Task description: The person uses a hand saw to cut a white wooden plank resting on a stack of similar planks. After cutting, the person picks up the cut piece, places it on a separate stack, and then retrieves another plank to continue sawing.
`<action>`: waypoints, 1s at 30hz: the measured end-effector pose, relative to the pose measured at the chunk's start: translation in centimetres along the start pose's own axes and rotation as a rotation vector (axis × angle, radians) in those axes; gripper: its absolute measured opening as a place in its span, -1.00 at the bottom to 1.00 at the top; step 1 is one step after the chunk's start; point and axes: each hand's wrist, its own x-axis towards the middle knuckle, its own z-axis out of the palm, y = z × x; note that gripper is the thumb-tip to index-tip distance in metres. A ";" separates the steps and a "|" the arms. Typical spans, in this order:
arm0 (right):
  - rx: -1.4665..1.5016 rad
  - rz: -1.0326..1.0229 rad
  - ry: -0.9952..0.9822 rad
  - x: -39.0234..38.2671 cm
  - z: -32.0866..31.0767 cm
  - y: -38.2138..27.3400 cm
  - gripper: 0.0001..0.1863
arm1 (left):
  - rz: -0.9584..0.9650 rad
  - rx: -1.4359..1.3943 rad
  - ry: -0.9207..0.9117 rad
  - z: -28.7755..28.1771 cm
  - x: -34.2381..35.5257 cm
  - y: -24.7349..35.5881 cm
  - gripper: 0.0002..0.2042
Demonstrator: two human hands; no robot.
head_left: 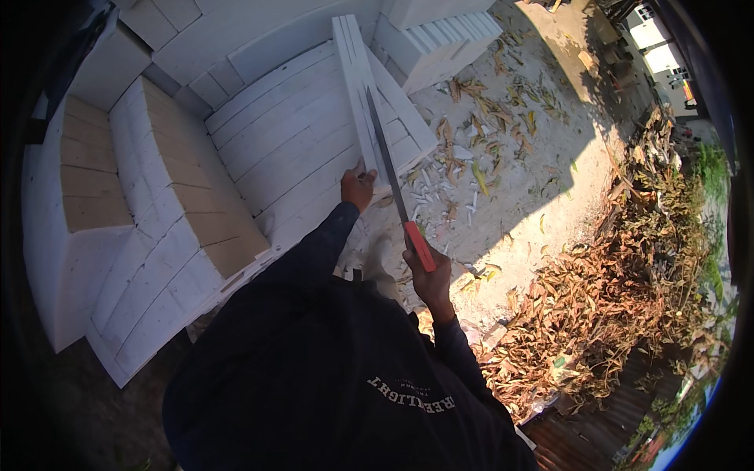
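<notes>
Gripping the red handle of a long saw with the right hand, fingers closed tight around it, at about 5 o'clock from the picture centre. Pointing the dark blade up toward 12 o'clock, lying along the right edge of a narrow white block that is standing on its thin side. Pressing the left hand against the near end of this block, fingers curled on it, just beside the blade at its 9 o'clock. Resting the block on a flat layer of white blocks, with stacked white blocks showing pale yellow faces at 9 o'clock, in shadow. Lying on the sandy ground at 3 o'clock of the saw, many small white chips and dry leaves. Spreading at 4 o'clock, a big heap of brown dry leaves. Covering the lower middle, the dark blue sleeves and shirt of the person.
</notes>
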 end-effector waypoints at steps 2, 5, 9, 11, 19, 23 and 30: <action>-0.027 -0.039 0.014 0.1 0.3 0.3 -0.44 | -0.008 -0.008 0.008 0.2 -0.2 0.5 -0.45; -0.291 0.057 -0.100 0.0 0.4 -1.0 -0.33 | 0.015 -0.010 0.017 -0.2 -0.4 1.2 -0.46; -0.272 0.075 -0.072 -0.5 1.1 -2.2 -0.32 | 0.038 -0.038 0.002 -0.6 -0.5 1.4 -0.47; -0.240 0.035 -0.002 -0.4 1.2 -3.0 -0.39 | 0.003 0.009 0.007 -0.6 -0.5 1.1 -0.47; -0.370 0.173 -0.204 0.5 -0.7 -3.8 -0.30 | -0.058 0.017 0.018 0.3 0.0 1.8 -0.46; -0.334 0.067 -0.168 0.3 -0.4 -3.5 -0.32 | -0.067 0.013 0.035 0.1 0.0 2.3 -0.46; -0.276 0.031 -0.151 0.2 -0.1 -2.6 -0.49 | -0.042 0.014 0.018 -0.1 -0.4 3.6 -0.46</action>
